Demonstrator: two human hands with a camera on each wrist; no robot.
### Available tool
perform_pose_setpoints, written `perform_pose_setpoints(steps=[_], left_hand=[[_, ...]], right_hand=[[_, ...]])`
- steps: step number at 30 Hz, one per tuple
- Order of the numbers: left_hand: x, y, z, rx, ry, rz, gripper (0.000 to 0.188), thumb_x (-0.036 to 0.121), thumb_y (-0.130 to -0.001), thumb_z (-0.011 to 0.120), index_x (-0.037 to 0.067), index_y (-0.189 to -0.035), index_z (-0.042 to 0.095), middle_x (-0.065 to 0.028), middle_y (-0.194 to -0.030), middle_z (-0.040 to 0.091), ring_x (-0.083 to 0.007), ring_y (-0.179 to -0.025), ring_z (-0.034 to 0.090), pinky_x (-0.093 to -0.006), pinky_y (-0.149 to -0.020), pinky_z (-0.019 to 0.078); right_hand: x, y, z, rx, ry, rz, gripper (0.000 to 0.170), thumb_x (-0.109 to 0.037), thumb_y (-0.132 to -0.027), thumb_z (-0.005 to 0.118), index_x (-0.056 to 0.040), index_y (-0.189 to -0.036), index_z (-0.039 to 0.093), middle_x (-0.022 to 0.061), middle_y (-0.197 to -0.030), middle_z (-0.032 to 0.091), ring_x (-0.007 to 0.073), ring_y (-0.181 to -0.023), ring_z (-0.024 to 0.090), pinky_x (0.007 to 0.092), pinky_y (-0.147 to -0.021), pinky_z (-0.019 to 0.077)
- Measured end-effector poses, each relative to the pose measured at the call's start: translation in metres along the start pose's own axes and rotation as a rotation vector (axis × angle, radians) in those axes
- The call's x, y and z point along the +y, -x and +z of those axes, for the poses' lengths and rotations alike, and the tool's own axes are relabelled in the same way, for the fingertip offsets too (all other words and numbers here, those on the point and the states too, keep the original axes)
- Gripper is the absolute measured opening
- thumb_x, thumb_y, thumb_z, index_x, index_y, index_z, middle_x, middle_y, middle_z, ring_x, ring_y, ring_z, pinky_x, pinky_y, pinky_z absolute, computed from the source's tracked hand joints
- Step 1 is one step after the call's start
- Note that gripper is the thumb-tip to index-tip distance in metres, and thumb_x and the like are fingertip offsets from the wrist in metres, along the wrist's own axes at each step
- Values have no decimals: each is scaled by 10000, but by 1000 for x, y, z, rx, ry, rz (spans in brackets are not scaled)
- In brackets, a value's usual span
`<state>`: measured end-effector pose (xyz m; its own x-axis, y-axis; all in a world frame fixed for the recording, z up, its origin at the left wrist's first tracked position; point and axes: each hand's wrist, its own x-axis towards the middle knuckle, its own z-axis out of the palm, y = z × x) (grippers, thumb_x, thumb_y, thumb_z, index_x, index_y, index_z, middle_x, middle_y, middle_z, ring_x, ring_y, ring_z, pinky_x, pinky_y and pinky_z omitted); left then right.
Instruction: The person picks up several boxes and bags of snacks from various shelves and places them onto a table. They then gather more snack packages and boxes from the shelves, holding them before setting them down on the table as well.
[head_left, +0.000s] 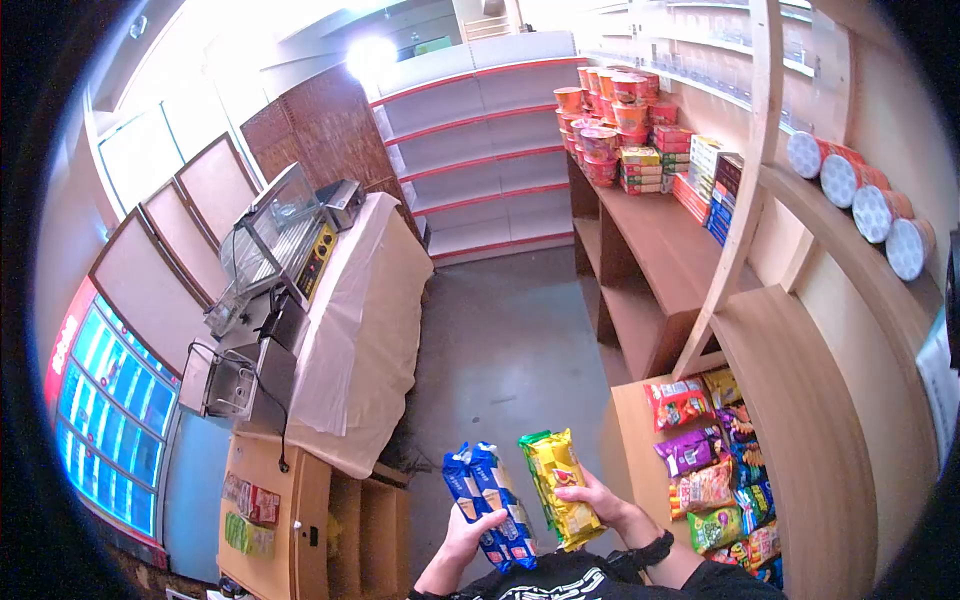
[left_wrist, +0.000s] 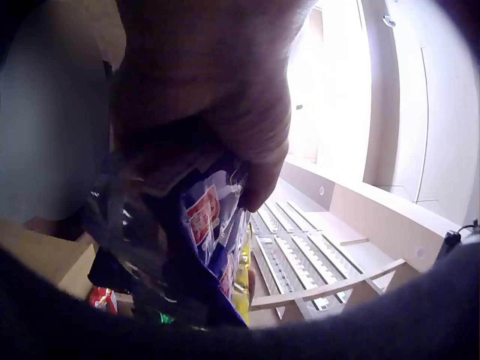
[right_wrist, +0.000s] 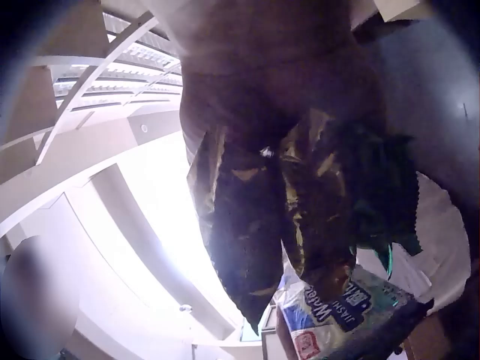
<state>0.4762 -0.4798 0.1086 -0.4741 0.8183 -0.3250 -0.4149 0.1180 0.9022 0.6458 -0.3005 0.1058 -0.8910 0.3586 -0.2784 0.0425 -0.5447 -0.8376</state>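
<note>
In the head view my left hand [head_left: 463,537] grips blue wafer packs [head_left: 490,505] lying side by side, its thumb across their front. My right hand [head_left: 604,503] holds a yellow snack pack [head_left: 565,492], with a green pack [head_left: 534,439] showing behind its upper left edge. Both hands are low in front of my body, and the two sets of packs lean toward each other with a small gap. From the right wrist, the blue pack's printed face [right_wrist: 334,311] appears beyond the dark pack ends. In the left wrist view the thumb [left_wrist: 264,184] presses along the blue wrapper.
Bagged snacks [head_left: 700,485] fill a low bin at right. Cup noodles [head_left: 600,140] and small boxes stand on the brown shelf [head_left: 660,250]; tubs [head_left: 870,205] line a ledge. Left are a cloth-covered table [head_left: 350,370] with a glass-topped warmer and a wooden cabinet [head_left: 270,510]. White shelving [head_left: 480,150] stands behind.
</note>
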Motion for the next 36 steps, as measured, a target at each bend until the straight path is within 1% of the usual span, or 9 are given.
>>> perform_pose_setpoints(steps=[3,6,12,17,19,26,31,32,36], left_hand=[[12,-23,-6,63,18,17,463,136,-758,754,9,-1156,556,-83,-1027,653,-184,-908,646,-343,-839,523],[23,-48,-20,76,97,23,478,128,-755,743,-1,-1168,541,-103,-1026,650,-213,-924,650,-370,-845,533],[25,-142,-52,45,216,7,463,155,-767,725,4,-1162,537,-92,-1024,639,-205,-897,649,-361,-812,541],[60,-233,-67,-27,250,53,521,183,-748,718,1,-1190,511,-113,-1025,635,-243,-906,649,-402,-823,547],[78,-264,-78,-83,331,46,485,137,-757,731,9,-1175,522,-100,-1023,636,-219,-910,649,-371,-820,545],[133,-342,-117,-101,314,19,463,157,-762,732,8,-1155,537,-88,-1003,638,-204,-889,651,-357,-803,551],[126,-381,-140,-39,382,21,507,160,-761,721,6,-1193,504,-98,-1035,621,-220,-910,647,-379,-812,551],[111,-396,-148,-50,333,49,586,212,-753,707,24,-1249,458,-115,-1068,602,-261,-960,623,-415,-843,533],[99,-430,-149,1,444,-52,595,223,-751,705,25,-1255,455,-122,-1067,598,-269,-967,618,-444,-861,534]], right_hand=[[5,-26,-29,-11,-57,15,727,-222,-815,680,-85,-1427,313,57,-1167,523,153,-1019,547,321,-870,472],[-5,-46,-33,93,-90,70,672,-219,-827,670,-96,-1399,340,51,-1096,540,145,-921,586,320,-764,514],[-20,-93,-67,241,-129,51,507,-207,-842,650,-69,-1284,443,38,-977,592,144,-817,617,312,-713,528],[-53,-141,-96,333,-273,-67,427,-223,-862,619,-53,-1232,490,63,-952,623,177,-807,645,329,-711,553],[-74,-157,-94,456,-403,-110,426,-240,-867,613,-38,-1226,502,89,-982,640,201,-838,655,345,-739,555],[-142,-213,-92,596,-364,-257,424,-313,-883,589,-26,-1188,524,106,-979,647,229,-856,653,378,-775,546],[-162,-241,-116,713,-269,-319,386,-295,-881,590,-41,-1166,536,87,-944,640,206,-807,646,351,-740,545],[-165,-245,-125,725,-269,-325,386,-295,-881,590,-41,-1166,536,87,-944,640,206,-807,646,351,-740,545],[-194,-256,-147,863,-283,-418,376,-287,-868,609,-57,-1159,543,66,-936,631,194,-804,632,333,-727,531]])
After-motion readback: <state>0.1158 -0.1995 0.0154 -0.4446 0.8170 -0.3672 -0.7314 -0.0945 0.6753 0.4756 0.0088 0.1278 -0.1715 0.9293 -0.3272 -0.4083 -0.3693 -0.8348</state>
